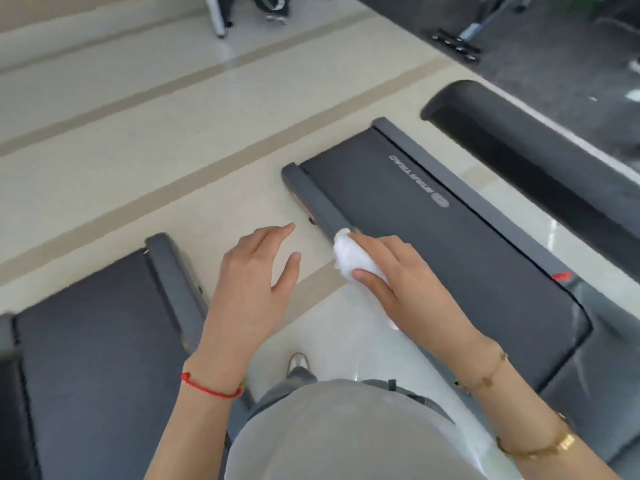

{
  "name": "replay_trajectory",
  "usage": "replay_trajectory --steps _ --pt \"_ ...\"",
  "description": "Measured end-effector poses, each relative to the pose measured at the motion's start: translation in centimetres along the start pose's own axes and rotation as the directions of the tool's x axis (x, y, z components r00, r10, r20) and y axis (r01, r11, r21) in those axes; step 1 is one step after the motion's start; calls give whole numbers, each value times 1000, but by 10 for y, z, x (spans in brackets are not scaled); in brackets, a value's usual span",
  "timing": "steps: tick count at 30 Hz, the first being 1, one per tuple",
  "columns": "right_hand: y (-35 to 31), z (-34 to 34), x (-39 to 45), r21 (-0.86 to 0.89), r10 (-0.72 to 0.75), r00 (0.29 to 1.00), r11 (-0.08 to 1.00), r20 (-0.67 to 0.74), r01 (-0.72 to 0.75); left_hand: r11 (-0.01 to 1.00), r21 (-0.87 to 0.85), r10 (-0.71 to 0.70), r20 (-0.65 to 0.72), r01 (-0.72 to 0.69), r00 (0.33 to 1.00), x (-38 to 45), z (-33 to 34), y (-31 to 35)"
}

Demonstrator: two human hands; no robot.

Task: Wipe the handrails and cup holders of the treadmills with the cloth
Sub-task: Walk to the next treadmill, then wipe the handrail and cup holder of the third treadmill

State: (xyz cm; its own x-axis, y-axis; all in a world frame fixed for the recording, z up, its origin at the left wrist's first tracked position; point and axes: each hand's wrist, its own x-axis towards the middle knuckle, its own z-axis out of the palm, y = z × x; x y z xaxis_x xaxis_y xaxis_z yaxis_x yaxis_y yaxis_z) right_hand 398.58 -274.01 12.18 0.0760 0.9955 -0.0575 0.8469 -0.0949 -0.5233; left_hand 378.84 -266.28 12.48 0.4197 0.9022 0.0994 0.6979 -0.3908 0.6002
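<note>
- While I watched through the head camera, the right hand (401, 282) gripped a bunched white cloth (356, 256), thumb under it and fingers curled over the top.
- That cloth sat just at the near part of the grey side rail (318, 202) of the middle treadmill (450, 244); I could not tell whether it touched the rail or hung above it.
- My left hand (256, 282) was empty, fingers spread and relaxed, floating over the pale floor (138, 168) between two machines, near the right hand but apart from it.
- A red string bracelet (211, 388) circled the left wrist, and gold bracelets (540, 448) ringed the right forearm.
- To the left lay a second treadmill (97, 341), its dark belt running out of the bottom of the view.
- At upper right a third dark deck (519, 147) showed, partly cut off.
- Below the hands I saw a grey shirt (346, 434) and one light shoe (298, 362) on the floor.
- Exercise equipment (464, 36) stood blurred on the dark mat at the top.
</note>
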Motion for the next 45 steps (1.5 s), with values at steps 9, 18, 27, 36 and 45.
replay_trajectory --steps 9,18,27,36,45 --pt "-1 4 -26 89 415 855 909 -311 -408 885 -126 465 245 -448 850 90 21 29" --pt "39 -40 -62 189 611 530 741 -588 -645 686 -276 723 357 -673 591 139 74 115" --pt "116 -119 -92 43 471 392 680 -790 -732 583 -327 811 280 -744 513 168 134 220" --pt "208 -154 -51 -246 408 649 692 -642 -678 618 -219 779 296 -755 552 190 190 267" --pt "237 -146 -70 -200 332 481 615 -812 -762 616 -207 774 339 -760 535 207 203 261"
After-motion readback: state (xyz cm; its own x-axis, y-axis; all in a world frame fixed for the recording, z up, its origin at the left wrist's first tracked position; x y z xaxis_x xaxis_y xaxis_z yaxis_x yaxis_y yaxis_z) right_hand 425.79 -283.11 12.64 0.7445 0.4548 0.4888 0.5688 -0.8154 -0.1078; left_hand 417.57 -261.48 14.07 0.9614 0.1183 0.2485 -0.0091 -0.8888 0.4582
